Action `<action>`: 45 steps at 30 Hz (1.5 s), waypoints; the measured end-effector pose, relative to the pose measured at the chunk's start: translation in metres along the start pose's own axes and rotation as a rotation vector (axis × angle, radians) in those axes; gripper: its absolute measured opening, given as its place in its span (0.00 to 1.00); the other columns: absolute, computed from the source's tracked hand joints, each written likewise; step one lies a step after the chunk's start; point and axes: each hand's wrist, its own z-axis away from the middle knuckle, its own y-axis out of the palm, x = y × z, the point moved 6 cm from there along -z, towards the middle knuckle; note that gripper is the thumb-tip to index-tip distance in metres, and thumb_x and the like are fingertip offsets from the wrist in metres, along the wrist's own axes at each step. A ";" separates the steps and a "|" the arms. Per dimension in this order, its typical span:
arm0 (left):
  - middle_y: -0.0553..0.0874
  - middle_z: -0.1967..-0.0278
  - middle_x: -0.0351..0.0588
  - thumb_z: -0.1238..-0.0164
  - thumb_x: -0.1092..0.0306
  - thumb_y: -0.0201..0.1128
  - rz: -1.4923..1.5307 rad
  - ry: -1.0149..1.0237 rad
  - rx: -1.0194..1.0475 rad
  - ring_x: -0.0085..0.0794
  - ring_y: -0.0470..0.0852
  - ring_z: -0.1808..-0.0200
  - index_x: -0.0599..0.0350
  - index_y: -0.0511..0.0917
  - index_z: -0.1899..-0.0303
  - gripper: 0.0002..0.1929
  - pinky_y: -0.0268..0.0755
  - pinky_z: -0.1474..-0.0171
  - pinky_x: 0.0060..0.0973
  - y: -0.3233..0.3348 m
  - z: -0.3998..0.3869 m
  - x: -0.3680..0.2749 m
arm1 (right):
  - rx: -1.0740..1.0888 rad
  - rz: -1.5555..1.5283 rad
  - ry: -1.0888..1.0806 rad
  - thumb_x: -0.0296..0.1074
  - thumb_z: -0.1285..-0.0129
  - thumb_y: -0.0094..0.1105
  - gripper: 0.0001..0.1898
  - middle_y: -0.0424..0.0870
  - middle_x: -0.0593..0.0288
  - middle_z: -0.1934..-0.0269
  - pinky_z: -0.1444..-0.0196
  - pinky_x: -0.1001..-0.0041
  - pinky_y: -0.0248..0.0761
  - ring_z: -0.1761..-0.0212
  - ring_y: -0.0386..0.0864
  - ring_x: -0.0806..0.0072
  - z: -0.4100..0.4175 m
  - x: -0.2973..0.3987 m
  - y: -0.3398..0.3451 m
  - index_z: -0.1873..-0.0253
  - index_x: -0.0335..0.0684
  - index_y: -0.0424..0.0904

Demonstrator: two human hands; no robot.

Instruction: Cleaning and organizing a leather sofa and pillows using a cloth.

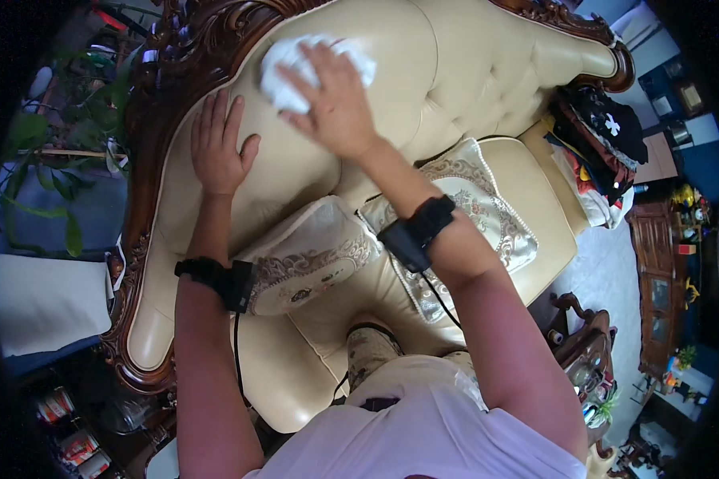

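Observation:
My right hand (338, 108), blurred, presses a crumpled white cloth (287, 69) against the cream leather backrest (389, 54) of a sofa, near its upper edge. Its fingers are spread over the cloth. To the left, my left hand (221, 149) lies flat on the leather beside the carved wooden frame (141, 239), its fingers apart and holding nothing. Below the hands, an embroidered cushion (311, 263) leans on the backrest. A second embroidered cushion (473, 203) rests on the seat, partly hidden behind my right forearm.
Folded clothes (605, 143) are piled at the sofa's far end. Leafy plants (66, 197) stand beyond the frame at left. A carved wooden table (593, 353) with glassware is at lower right, and a wooden cabinet (656, 287) stands further off. Black cables hang from both forearm straps.

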 end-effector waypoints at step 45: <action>0.71 0.35 0.59 0.32 0.47 0.54 -0.036 0.069 -0.046 0.52 0.69 0.34 0.56 0.70 0.35 0.30 0.59 0.34 0.46 -0.017 -0.008 -0.013 | 0.361 0.217 1.601 0.46 0.56 0.70 0.22 0.86 0.46 0.67 0.58 0.63 0.77 0.63 0.86 0.57 0.504 -0.225 -0.154 0.63 0.30 0.84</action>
